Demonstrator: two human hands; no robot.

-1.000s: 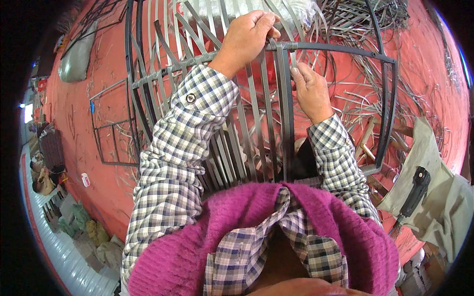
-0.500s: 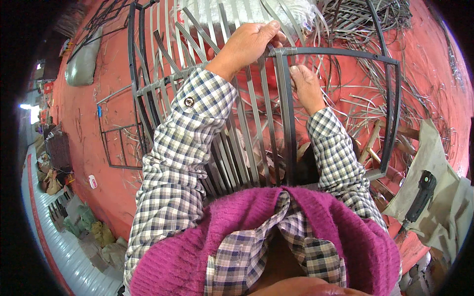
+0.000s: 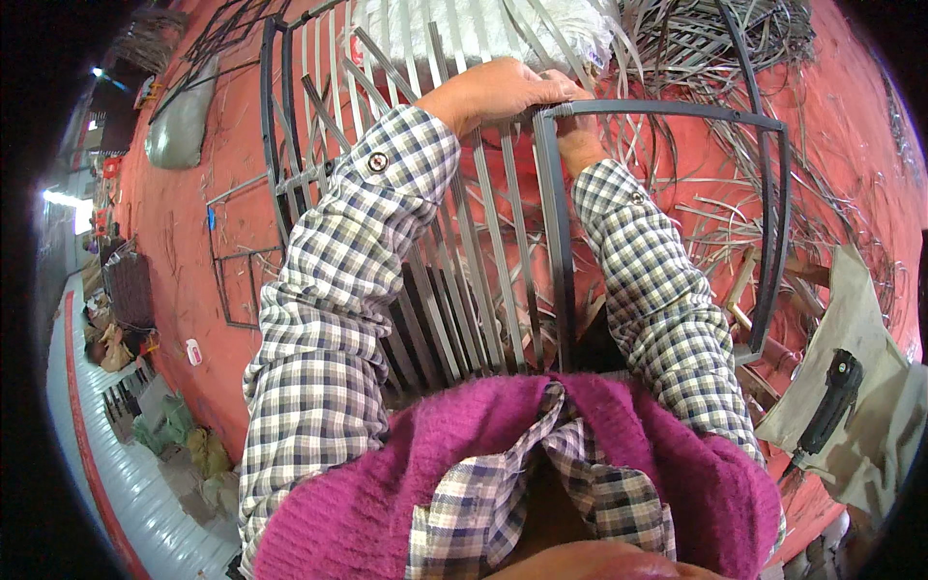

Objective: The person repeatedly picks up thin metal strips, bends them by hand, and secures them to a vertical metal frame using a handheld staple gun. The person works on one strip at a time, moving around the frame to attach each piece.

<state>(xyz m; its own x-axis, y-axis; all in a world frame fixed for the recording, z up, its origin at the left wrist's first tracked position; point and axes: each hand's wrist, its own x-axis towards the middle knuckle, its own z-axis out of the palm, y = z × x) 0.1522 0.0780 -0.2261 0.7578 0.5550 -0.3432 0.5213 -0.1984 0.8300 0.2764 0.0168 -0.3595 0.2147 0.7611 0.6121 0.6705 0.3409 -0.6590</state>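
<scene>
Your left hand (image 3: 498,89) has shifted to 12 o'clock, fingers closed on the metal frame (image 3: 667,108) corner; your right hand (image 3: 577,145) sits beneath, grip unclear. Strips (image 3: 483,251) stay threaded.

I see a dark metal frame (image 3: 667,111) in the upper middle of the picture. It has a long bar across its top and a bent bar down the right side. Flat grey strips (image 3: 488,261) run up and down across it, side by side, from the top of the picture down to the middle. Some strips cross at a slant in the upper left. I think one thin strip sits at the frame's top left corner, but it is hard to tell.
</scene>
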